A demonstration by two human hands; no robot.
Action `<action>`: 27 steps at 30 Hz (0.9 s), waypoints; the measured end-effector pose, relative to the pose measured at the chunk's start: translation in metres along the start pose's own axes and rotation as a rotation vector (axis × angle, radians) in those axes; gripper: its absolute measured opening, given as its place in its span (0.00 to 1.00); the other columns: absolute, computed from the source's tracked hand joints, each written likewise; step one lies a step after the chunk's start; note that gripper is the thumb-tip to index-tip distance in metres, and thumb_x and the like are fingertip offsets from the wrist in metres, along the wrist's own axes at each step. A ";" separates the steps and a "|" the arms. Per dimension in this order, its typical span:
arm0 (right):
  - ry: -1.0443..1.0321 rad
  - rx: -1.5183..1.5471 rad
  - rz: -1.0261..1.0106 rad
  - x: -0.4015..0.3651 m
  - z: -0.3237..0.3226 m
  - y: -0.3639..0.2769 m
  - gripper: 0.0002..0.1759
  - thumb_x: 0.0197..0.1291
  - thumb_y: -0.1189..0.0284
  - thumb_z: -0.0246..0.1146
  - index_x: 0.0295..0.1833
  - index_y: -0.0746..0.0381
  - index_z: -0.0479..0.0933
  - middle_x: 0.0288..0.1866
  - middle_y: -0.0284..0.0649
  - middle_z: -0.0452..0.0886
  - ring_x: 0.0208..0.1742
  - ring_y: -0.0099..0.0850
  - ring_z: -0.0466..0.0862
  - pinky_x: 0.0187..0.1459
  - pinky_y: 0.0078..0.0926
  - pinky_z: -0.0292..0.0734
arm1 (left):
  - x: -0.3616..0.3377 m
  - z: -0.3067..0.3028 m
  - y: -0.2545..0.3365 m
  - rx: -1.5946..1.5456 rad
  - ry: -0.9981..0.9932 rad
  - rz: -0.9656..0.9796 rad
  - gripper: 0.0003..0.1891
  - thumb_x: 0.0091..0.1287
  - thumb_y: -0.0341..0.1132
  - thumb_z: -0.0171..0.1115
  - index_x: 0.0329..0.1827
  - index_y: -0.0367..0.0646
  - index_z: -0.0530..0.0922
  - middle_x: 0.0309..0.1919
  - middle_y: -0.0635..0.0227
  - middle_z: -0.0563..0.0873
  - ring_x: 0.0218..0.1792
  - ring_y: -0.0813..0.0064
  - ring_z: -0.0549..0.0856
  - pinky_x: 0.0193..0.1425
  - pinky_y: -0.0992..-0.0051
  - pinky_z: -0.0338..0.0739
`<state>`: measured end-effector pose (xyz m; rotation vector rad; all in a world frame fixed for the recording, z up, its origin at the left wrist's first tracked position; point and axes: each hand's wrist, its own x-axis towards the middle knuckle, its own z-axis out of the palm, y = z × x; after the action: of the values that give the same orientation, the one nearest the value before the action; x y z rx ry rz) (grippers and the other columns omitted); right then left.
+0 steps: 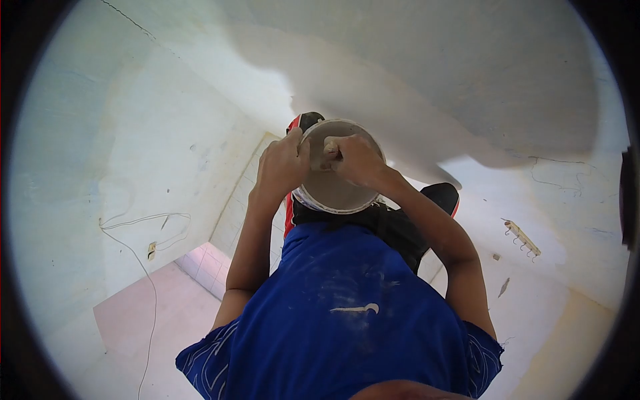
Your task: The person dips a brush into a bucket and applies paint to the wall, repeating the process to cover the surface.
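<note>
A round pale bucket [345, 200] sits between my thighs, with grey paste-like material [337, 189] inside it. My left hand [284, 162] is closed at the bucket's left rim; its fingertips are partly hidden. Inside the opening, my right hand [353, 159] makes a fist, its fingers smeared with grey. From that fist a flat scraper [321, 161] points toward my left hand. Its handle is hidden by the fingers, and the blade is coated grey, so its exact shape is hard to make out.
A wall with a darker grey patch [427, 87] rises in front. On the left wall hang a loose cable [143, 267] and a small socket [152, 250]. A hook rack [522, 240] is on the right wall. My knee [441, 199] is beside the bucket.
</note>
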<state>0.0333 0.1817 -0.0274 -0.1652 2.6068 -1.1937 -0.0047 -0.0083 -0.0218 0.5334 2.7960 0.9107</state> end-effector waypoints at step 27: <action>0.081 -0.111 -0.219 -0.017 0.018 0.010 0.04 0.64 0.74 0.62 0.39 0.62 0.75 0.34 0.49 0.80 0.43 0.53 0.84 0.45 0.51 0.77 | -0.018 -0.007 0.007 -0.057 -0.040 -0.029 0.13 0.77 0.39 0.56 0.37 0.37 0.73 0.25 0.41 0.83 0.30 0.36 0.83 0.37 0.44 0.74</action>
<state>0.0552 0.1787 -0.0429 -0.4431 2.7852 -1.1446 0.0127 -0.0137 -0.0115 0.4961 2.7263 0.9597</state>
